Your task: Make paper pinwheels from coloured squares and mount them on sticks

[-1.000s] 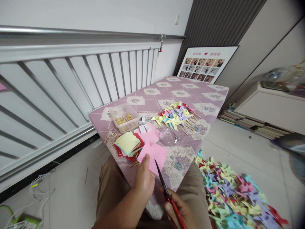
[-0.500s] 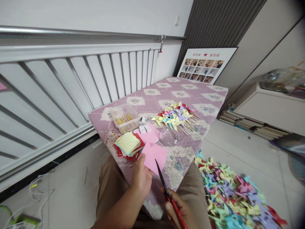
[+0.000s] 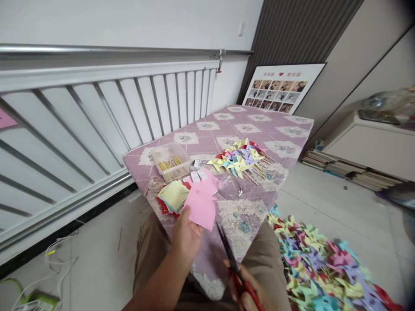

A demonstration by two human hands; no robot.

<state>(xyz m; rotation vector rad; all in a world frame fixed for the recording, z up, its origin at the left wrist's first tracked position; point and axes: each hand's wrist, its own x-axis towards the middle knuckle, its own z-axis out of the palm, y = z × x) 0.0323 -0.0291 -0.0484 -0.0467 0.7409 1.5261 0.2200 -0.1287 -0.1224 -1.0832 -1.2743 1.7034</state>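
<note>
- The left hand has its grip clamped on the near edge of a pink paper square, thumb on top, and holds it up over the front corner of the purple quilted cover.
- The right hand has its grip wrapped shut around the red handles of the scissors. The dark blades lie together and point up at the paper's lower corner, just short of it.
- Just beyond the paper lie a fanned stack of coloured squares, more pink sheets and a bit of clear plastic, all crowded close.
- Behind those stands a clear box of wooden sticks; to its right lies a heap of finished pinwheels.
- Both knees, in tan trousers, are tucked against the cover's edge.
- A larger pile of pinwheels covers the floor on the right.
- A white slatted rail runs along the left side.
- A photo board leans at the far end; stacked books lie under a white cabinet.
</note>
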